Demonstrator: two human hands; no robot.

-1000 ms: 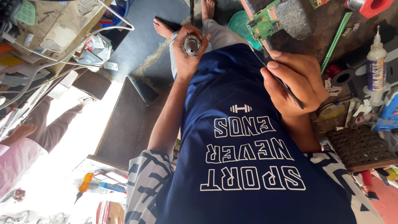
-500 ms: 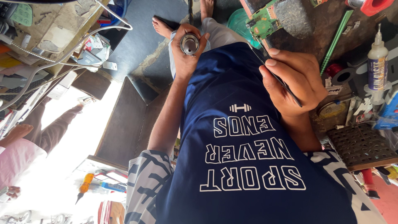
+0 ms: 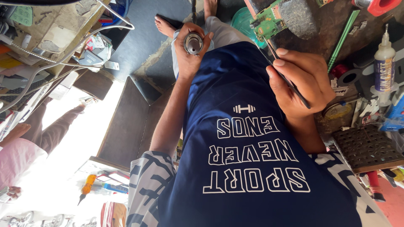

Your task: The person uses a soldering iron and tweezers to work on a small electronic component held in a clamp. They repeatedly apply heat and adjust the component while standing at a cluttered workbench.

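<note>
Two hands are at work over a green circuit board [image 3: 269, 22], which lies at the bench edge and serves as the reference point below.

1. Right hand [image 3: 301, 82]: sits just below the board. Its fingers are curled and pressed together around a thin dark tool [image 3: 290, 82], held like a pen, with the tip angled up to the board's lower edge. Whether the tip touches the board cannot be told.
2. Left hand [image 3: 189, 52]: sits to the left of the board, well apart from it. Its fingers are cupped around a small round metal part [image 3: 193, 43], gripping it at the rim, open face toward the camera.
3. A white glue bottle [image 3: 384, 63] stands far to the right of the board; a dark perforated tray [image 3: 366, 147] lies below and right of it.

Recommended technique, as a judgement:
- Brace the heel of the right hand on the bench so the tip does not wander.
- Keep the tool at a low angle and apply light pressure; a slip could scar the board.
- Hold the metal part level and away from the board.
</note>
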